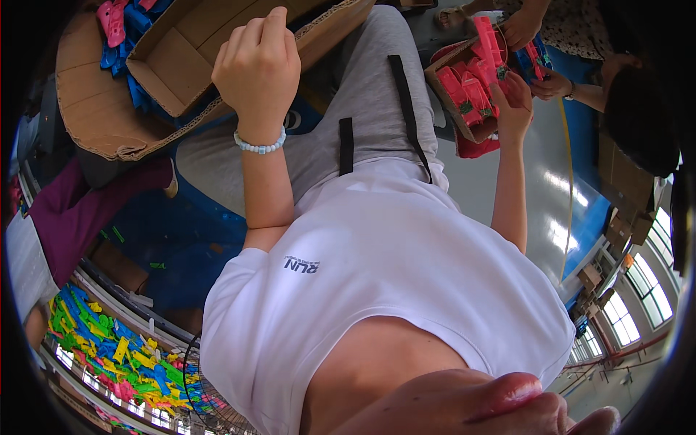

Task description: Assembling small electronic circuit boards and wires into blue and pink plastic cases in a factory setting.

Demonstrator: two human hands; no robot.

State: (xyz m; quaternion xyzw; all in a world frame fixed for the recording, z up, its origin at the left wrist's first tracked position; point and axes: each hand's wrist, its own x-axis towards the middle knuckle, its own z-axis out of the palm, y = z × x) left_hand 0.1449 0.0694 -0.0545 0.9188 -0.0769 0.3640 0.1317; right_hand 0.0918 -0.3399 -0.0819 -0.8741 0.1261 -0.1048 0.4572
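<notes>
Left hand (257,65), upper centre of frame, curled into a loose fist, holding nothing visible; bead bracelet (259,145) at the wrist. Just beside it, upper left, open brown cardboard boxes (174,61) with blue and pink plastic pieces (119,29). Right hand (516,105), upper right, fingers spread flat against a small carton (464,119) packed with red plastic parts (470,80); whether gripping or only steadying, impossible to tell. Further right, another person's hands (540,54) on red and blue parts. Lower left, a heap of many-coloured plastic pieces (116,348).
</notes>
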